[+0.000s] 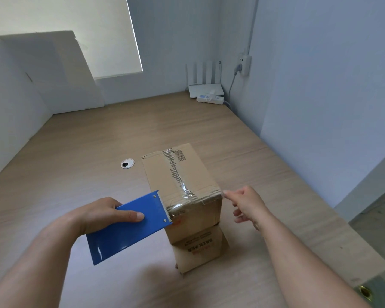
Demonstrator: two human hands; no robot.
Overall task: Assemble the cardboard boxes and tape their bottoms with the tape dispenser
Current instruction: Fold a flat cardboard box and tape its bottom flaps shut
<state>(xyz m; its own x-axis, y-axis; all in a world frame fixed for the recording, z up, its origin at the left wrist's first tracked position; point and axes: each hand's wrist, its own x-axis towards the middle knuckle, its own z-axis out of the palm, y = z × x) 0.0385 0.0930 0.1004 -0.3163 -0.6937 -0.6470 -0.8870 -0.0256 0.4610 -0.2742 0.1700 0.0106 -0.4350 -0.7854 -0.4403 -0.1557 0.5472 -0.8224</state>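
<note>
Left hand (105, 215) grips the blue tape dispenser (129, 223), toothed edge at the cardboard box (182, 181)'s near top edge (roll itself hidden under the blue plate). Box stands on the desk (76, 152), taped seam up, front print too blurry to read. Right hand (247, 203) is loose, holding nothing, index fingertip at the box corner; contact unclear.

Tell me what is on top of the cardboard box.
A strip of clear tape runs along the centre seam of the cardboard box, with a barcode at the far end. The closed flaps hide whatever is inside.
</note>
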